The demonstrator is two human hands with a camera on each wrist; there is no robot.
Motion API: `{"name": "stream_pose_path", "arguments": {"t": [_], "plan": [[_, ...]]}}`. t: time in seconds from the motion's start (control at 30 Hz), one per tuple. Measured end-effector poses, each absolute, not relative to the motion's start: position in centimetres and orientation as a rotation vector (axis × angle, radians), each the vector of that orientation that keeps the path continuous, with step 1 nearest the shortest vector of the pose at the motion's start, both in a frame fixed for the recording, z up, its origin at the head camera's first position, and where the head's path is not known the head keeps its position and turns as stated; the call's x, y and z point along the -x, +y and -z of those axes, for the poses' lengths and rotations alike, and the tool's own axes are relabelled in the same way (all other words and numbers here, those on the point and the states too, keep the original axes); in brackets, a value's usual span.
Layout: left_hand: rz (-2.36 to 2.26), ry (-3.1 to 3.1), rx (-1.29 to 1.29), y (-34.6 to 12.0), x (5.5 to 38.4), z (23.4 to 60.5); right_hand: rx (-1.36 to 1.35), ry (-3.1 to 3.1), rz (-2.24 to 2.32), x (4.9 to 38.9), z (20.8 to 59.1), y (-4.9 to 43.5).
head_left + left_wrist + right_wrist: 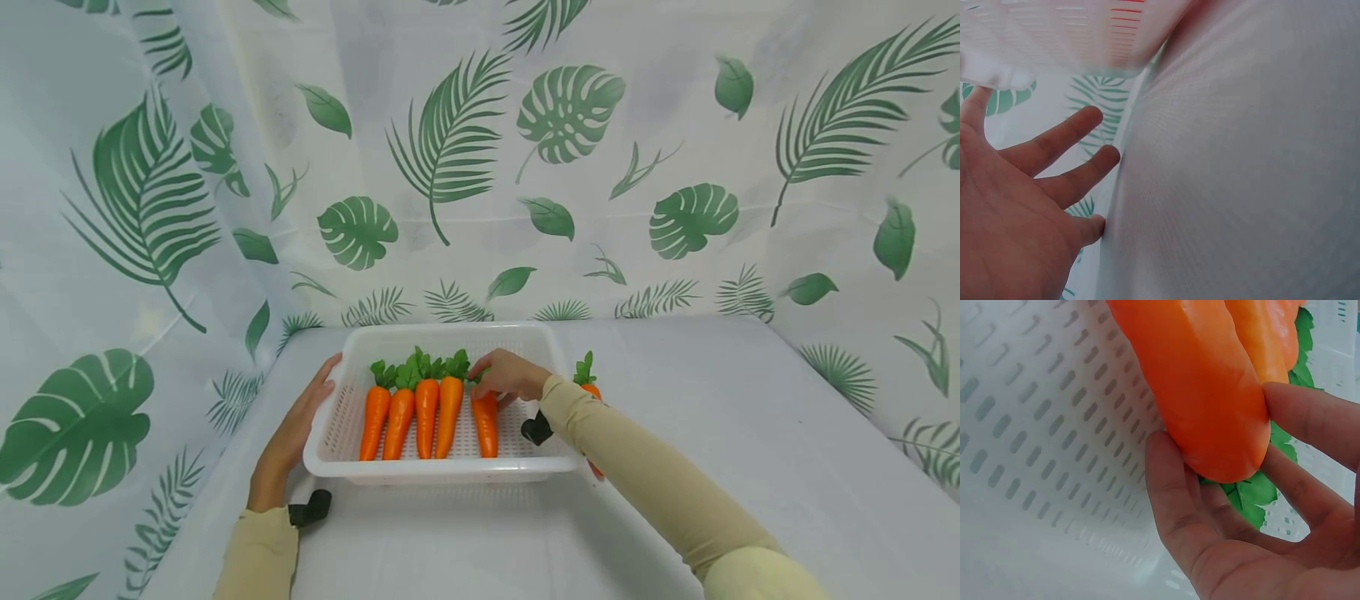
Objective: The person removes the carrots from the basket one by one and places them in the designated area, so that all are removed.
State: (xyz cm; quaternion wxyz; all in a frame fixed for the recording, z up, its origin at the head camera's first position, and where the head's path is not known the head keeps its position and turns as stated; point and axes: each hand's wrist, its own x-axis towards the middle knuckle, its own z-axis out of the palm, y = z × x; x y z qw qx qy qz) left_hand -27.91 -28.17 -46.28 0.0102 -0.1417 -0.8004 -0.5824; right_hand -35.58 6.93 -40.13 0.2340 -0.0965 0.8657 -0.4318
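A white plastic basket [442, 468] with a slotted floor holds several orange toy carrots, their green leafy tops toward the back. My right hand [510, 375] reaches in and pinches the rightmost carrot [486, 429] near its top. In the right wrist view, thumb and fingers [1169, 481] lie on either side of this carrot [1210, 406]. Left of it, other carrots [426, 417] lie side by side. My left hand [296, 425] is at the basket's left side, fingertips at the rim. Its fingers [1054, 140] are spread and fairly straight in the left wrist view.
Another carrot [591, 388] lies outside the basket on the right, partly hidden by my right sleeve [645, 475]. A pale cloth covers the table [712, 400]. Behind and to the left hangs a white curtain [480, 275] with green leaf prints.
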Motion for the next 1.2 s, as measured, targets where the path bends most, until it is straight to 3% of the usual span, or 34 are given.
{"name": "stream_pose_path", "arguments": {"t": [1.2], "plan": [[1.861, -2.476, 0.455, -28.4, 28.4, 46.7, 0.308, 2.272, 1.451, 35.4, 38.6, 7.8]]}}
